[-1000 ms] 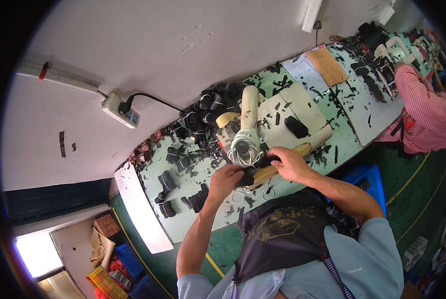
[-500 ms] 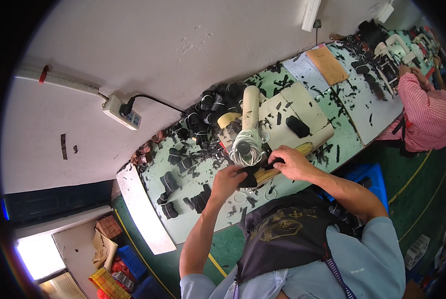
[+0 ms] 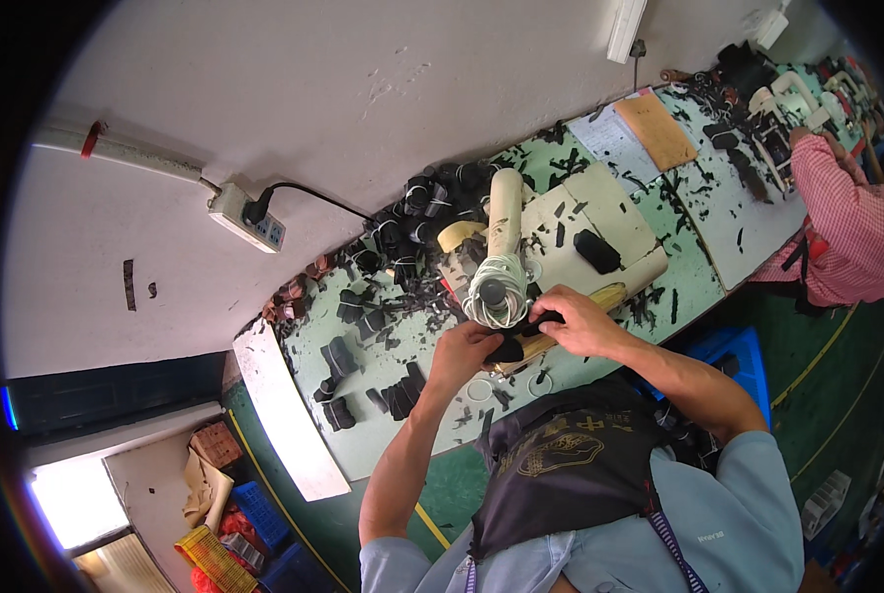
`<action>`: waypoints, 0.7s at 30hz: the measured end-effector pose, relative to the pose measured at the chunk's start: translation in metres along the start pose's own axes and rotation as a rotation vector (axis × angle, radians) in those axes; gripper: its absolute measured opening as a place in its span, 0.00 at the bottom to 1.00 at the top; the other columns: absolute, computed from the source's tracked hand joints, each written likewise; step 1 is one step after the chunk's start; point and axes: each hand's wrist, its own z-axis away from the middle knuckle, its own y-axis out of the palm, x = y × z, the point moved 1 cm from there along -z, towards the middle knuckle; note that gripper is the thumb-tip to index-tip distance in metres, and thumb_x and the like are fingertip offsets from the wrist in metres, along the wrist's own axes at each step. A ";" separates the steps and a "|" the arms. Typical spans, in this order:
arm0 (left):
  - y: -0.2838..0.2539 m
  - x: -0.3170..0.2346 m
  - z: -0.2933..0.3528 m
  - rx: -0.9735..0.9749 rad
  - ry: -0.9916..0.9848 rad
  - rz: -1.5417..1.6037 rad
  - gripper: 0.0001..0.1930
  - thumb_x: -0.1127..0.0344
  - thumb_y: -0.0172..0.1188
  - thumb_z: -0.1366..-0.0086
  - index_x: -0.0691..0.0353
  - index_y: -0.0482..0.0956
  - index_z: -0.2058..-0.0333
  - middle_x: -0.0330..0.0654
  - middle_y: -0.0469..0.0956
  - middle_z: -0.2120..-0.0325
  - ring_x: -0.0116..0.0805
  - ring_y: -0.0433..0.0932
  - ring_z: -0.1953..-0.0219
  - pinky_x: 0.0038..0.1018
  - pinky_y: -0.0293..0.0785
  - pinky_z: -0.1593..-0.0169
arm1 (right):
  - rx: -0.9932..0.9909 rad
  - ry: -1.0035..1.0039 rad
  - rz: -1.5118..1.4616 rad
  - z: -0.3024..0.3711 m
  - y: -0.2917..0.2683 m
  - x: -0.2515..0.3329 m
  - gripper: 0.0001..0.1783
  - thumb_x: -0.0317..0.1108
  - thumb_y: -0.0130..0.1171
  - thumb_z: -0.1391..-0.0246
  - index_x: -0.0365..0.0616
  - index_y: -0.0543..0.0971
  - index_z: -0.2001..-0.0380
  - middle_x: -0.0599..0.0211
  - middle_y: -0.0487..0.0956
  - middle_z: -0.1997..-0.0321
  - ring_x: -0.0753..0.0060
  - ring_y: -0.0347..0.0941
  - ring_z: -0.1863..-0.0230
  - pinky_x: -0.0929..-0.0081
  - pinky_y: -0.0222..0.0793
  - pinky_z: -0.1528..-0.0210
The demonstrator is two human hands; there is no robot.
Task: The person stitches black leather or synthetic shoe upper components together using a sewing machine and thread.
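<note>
Both hands are at the front of a cream machine (image 3: 504,203), below its rounded head. My left hand (image 3: 465,356) pinches the left end of a dark black piece (image 3: 507,351), perhaps leather or cloth. Thumb and fingers of my right hand (image 3: 577,322) close on the black material at its right side. Fingers hide part of the piece and the spot under the machine head. A bundle of white elastic bands (image 3: 498,282) hangs around the head. Another flat black piece (image 3: 597,252) lies on the machine's bed, to the right of the head.
Black bundles (image 3: 338,358) and scraps lie across the green table (image 3: 309,420). Two white rings (image 3: 480,390) rest near its front edge. Papers with a brown folder (image 3: 658,132) lie at the far right. A blue crate (image 3: 744,366) stands below; a person in checked sleeves (image 3: 847,217) works beyond.
My left hand has shifted slightly right, closer to my right hand, with the black piece still between them. The whole view has moved a little.
</note>
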 end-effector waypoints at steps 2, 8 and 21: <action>0.004 0.012 -0.006 0.102 0.177 0.328 0.15 0.69 0.64 0.37 0.71 0.81 0.54 0.45 0.85 0.69 0.25 0.82 0.74 0.21 0.78 0.70 | -0.061 -0.031 -0.008 -0.002 0.005 -0.003 0.11 0.26 0.63 0.46 0.41 0.79 0.58 0.57 0.80 0.56 0.54 0.78 0.55 0.64 0.73 0.53; -0.006 0.002 0.005 -0.021 0.040 -0.039 0.13 0.72 0.62 0.36 0.71 0.80 0.54 0.46 0.85 0.66 0.26 0.82 0.72 0.22 0.79 0.69 | 0.079 0.133 -0.088 0.005 -0.008 -0.004 0.11 0.28 0.62 0.46 0.42 0.79 0.58 0.54 0.79 0.57 0.49 0.76 0.54 0.60 0.71 0.51; -0.003 0.001 0.003 -0.048 0.047 0.017 0.14 0.73 0.63 0.36 0.73 0.80 0.54 0.46 0.85 0.67 0.27 0.82 0.72 0.21 0.80 0.68 | 0.049 0.075 -0.144 0.005 -0.005 -0.006 0.13 0.28 0.62 0.46 0.41 0.78 0.57 0.54 0.81 0.56 0.50 0.77 0.54 0.61 0.72 0.51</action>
